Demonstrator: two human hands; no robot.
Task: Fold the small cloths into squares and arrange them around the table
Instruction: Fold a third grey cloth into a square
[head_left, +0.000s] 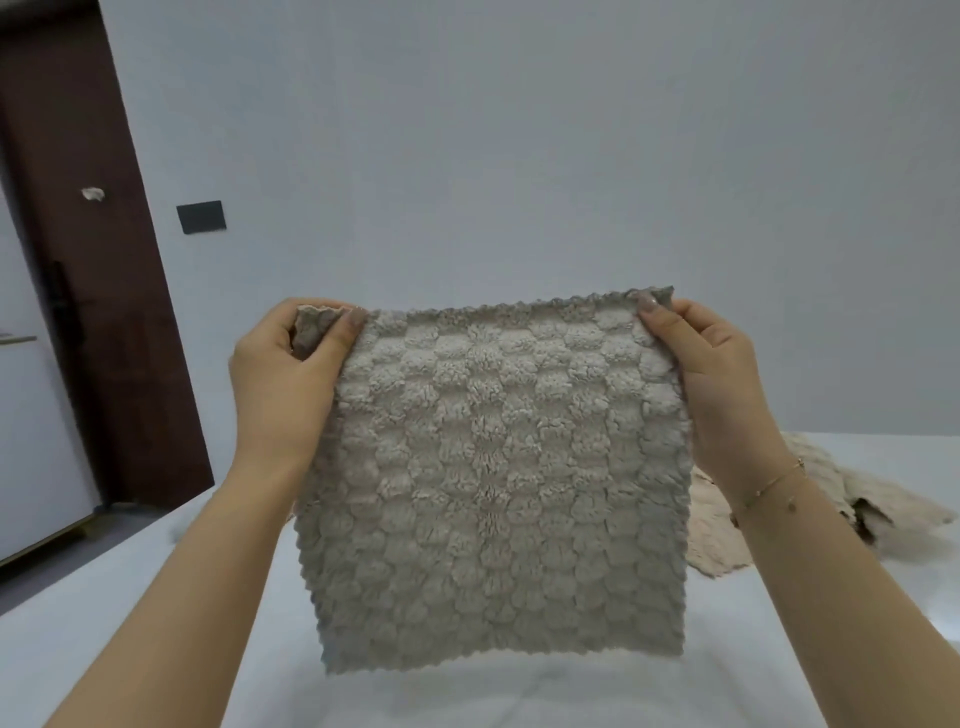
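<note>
Pale blue wall fills the background, with a dark door (88, 291) at far left and a black wall plate (201, 216) beside it. Below lies the table (156, 613) under a light covering. Both hands are raised above it and hold one cloth (493, 478) by its top corners. Left hand (283, 384): thumb and fingers pinched on the upper left corner, which is bunched and turned over slightly. Right hand (719, 384): pinched on the upper right corner, thumb to the front. The hands are set apart by the cloth's full width, at about equal height, so the top edge runs nearly level between them and the cloth hangs flat and open, facing the camera. Its lower edge hangs clear, just above the table as far as can be judged. No fold is visible in it. A heap of further cloths (810, 509) lies on the table behind the right wrist, unfolded, partly hidden by the forearm. Judgement: this cloth is spread for folding and not yet begun. The table lies directly beneath, so lowering would lay it flat. Neither hand is nearer; either corner could be carried across to the other.
</note>
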